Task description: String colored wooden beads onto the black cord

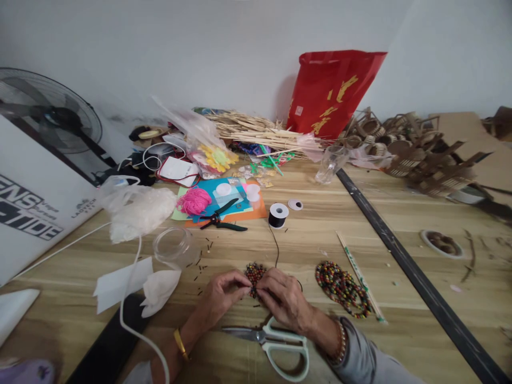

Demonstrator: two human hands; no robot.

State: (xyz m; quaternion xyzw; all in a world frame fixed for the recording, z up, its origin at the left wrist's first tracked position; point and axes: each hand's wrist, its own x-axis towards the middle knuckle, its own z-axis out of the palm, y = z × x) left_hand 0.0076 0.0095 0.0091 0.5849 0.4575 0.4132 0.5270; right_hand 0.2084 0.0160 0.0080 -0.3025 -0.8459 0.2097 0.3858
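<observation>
My left hand and my right hand meet over a small woven piece of multicoloured beads on the wooden table. Both hands pinch its near edge, fingers closed. A black cord runs from the beadwork up to a black spool. Right of my right hand lies a loose string of multicoloured beads. White-handled scissors rest just below my wrists.
Black-handled pliers lie on coloured paper beside a pink yarn ball. A clear jar, tissue paper, wrapped chopsticks, a red bag, bamboo sticks, a fan and woven cardboard pieces surround the work area.
</observation>
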